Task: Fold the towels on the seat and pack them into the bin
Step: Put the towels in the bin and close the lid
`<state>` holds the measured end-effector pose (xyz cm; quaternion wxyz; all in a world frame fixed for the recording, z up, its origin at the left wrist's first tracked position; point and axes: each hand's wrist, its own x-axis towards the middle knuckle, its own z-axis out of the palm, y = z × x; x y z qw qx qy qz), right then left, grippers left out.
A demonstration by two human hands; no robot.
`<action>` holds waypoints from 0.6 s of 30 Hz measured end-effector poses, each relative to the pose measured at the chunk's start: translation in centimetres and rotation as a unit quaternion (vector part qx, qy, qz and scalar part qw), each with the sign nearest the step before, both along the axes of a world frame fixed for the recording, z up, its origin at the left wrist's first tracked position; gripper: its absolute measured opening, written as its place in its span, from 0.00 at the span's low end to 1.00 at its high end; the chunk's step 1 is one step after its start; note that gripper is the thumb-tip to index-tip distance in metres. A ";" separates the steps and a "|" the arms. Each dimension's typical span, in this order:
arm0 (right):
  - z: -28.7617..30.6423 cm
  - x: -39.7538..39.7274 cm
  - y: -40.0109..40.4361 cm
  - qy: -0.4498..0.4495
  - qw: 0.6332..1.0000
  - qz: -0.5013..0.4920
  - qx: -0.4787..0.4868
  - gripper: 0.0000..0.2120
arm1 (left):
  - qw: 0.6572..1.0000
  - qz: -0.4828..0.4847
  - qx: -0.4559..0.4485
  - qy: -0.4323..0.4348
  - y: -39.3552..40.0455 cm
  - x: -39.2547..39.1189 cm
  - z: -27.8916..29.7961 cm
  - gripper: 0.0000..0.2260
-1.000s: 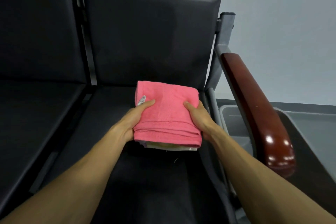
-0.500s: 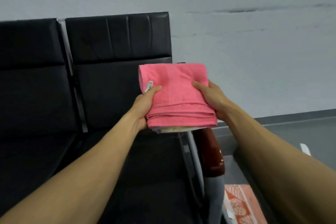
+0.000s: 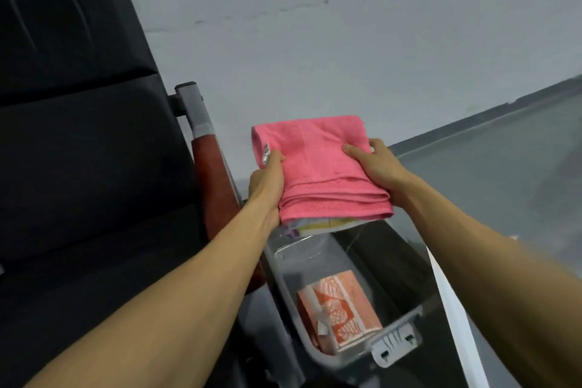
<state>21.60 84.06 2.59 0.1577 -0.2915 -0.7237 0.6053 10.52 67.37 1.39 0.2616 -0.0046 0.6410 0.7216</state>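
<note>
Two hands carry one stack of folded towels in my head view, held in the air between them. The left hand [image 3: 267, 181] grips the stack's left edge, thumb curled over the top beside a small white label [image 3: 266, 153], the other fingers hidden beneath. The right hand [image 3: 376, 164] grips the right edge, thumb lying on the top surface, fingers wrapped around the far side. The top item is a pink towel [image 3: 318, 173], folded into a thick rectangle with its layered edges facing me. Directly under it, touching it, I see the edge of a pale towel with yellow markings [image 3: 318, 225]; I cannot tell how it is folded. Below the hands and toward me stands a grey plastic bin [image 3: 393, 343], open at the top, a latch visible on its near rim. Inside, at the end nearest me, lies a folded orange and white patterned towel [image 3: 341, 312]; the bin's far end lies under the held stack. To the left of the left hand I note a reddish-brown wooden armrest [image 3: 209, 179] on a grey metal post [image 3: 193, 107], and beyond it the black padded seat [image 3: 78, 151]. Behind the hands is a pale grey wall [image 3: 346, 41], and beyond the right hand a grey floor [image 3: 504, 167].
</note>
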 end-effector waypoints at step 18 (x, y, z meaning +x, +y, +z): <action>-12.5 -10.7 9.0 -0.092 0.992 0.016 -0.079 0.18 | 0.979 0.112 -0.168 -0.028 8.7 -9.0 -8.9 0.32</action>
